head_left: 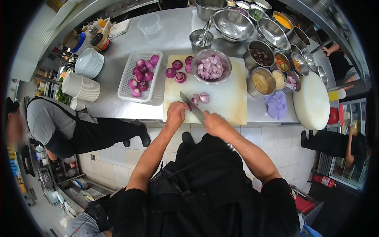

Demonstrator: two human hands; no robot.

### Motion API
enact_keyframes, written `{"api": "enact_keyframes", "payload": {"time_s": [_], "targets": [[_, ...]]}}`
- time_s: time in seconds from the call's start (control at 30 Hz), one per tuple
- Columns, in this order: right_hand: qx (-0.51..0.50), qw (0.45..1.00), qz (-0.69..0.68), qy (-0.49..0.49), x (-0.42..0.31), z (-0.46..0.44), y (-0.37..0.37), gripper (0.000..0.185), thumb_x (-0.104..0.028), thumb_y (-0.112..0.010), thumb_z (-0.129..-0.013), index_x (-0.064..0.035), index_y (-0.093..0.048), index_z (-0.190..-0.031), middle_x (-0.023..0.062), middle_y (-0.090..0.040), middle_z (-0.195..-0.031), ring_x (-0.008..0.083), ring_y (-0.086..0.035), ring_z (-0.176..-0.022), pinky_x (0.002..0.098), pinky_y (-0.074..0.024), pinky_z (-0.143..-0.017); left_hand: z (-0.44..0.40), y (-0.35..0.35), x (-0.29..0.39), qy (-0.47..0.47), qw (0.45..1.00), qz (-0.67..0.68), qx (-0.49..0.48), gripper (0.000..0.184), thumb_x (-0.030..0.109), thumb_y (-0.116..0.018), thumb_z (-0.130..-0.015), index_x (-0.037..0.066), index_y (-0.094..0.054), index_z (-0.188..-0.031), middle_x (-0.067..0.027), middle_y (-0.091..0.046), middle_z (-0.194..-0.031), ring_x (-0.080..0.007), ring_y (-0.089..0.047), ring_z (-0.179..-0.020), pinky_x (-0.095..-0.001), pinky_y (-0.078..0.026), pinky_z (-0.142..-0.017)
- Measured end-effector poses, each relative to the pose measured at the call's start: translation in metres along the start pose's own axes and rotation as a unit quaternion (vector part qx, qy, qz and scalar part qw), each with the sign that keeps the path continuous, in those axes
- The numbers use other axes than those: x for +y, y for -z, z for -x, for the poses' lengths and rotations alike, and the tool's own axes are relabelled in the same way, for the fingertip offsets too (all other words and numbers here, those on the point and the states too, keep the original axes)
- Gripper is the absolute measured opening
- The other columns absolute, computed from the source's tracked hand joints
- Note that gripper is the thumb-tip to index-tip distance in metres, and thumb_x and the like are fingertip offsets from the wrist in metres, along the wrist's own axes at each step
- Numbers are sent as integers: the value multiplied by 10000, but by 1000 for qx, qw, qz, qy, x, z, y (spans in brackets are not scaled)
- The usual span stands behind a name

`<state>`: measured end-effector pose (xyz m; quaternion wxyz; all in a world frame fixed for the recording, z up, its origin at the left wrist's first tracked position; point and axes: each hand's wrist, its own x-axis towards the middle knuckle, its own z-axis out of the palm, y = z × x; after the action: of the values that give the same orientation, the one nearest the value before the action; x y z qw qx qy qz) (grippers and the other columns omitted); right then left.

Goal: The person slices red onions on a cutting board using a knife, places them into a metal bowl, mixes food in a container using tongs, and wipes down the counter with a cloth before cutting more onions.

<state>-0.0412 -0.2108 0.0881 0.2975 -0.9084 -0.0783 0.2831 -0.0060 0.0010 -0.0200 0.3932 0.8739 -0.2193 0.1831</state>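
Observation:
My right hand (215,123) is wrapped round the handle of a large knife (191,106), whose blade points up and left over the cutting board (233,106). Beside the blade, my left hand (176,113) has its fingers curled together at the board's lower left; a bit of purple onion shows at the fingertips. Cut onion pieces (203,98) lie just right of the blade. Whole purple onions (170,72) rest at the board's upper left. A metal bowl (228,73) of onion pieces stands at the board's top.
A white basket (123,85) of onions stands left of the board. Right of it are metal containers (261,81), a purple cloth (276,104) and a round white block (311,100). Stacked bowls (89,63) stand at the left; other people are on both sides.

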Motion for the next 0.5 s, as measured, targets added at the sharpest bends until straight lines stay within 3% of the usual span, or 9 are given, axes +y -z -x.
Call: {"api": "enact_keyframes", "payload": {"time_s": [0.03, 0.07, 0.13, 0.23, 0.37, 0.47, 0.5], "targets": [[-6, 1000, -22, -9, 5, 2, 8, 225, -87, -516, -912, 73, -493, -1069, 329, -651, -869, 489, -651, -872, 564, -506, -802, -3, 0, 1, -9, 1000, 1, -3, 138, -42, -634, -833, 39, -673, -937, -115, -641, -794, -296, -600, -745, -394, -452, -699], [45, 999, 1, 23, 17, -1, 0, 257, -60, -522, -891, 63, -518, -1117, 321, -656, -882, 485, -662, -862, 545, -527, -797, -4, 0, 3, 65, 996, 59, 23, 154, -34, -625, -851, 30, -679, -980, -118, -650, -808, -284, -606, -749, -382, -464, -702], [53, 998, 10, 18, 13, 5, 7, 259, -47, -524, -878, 65, -519, -1112, 321, -657, -884, 482, -664, -861, 545, -529, -789, -12, 6, 19, 211, 960, 172, 70, 200, -18, -606, -886, 13, -690, -1065, -125, -668, -837, -259, -617, -756, -359, -486, -708], [32, 998, 31, 35, 7, 9, 4, 284, -26, -528, -854, 73, -518, -1120, 317, -662, -893, 474, -668, -865, 541, -534, -783, -51, 26, 36, 178, 971, 91, 133, 251, 10, -586, -922, -5, -673, -1158, -132, -681, -868, -226, -617, -759, -320, -505, -715], [27, 996, 38, 70, 5, -2, -26, 230, -101, -545, -901, 47, -510, -1073, 310, -659, -850, 483, -652, -841, 564, -517, -757, -88, 7, 42, -20, 993, 17, -119, 273, 58, -683, -833, 26, -696, -1104, -128, -709, -936, -287, -641, -839, -388, -506, -778], [47, 995, 36, 86, 5, -7, -33, 282, -40, -544, -837, 74, -515, -1093, 305, -664, -863, 473, -662, -852, 548, -532, -760, -98, -25, 44, -72, 950, -63, -297, 299, 32, -695, -774, 58, -713, -1072, -138, -711, -968, -346, -632, -906, -446, -498, -826], [54, 994, 30, 88, 5, -7, -32, 296, -33, -542, -829, 81, -516, -1101, 303, -665, -866, 472, -663, -855, 545, -533, -762, -100, -32, 41, -73, 943, -94, -310, 286, 26, -699, -769, 59, -713, -1052, -134, -712, -966, -349, -633, -914, -448, -499, -825]]}}
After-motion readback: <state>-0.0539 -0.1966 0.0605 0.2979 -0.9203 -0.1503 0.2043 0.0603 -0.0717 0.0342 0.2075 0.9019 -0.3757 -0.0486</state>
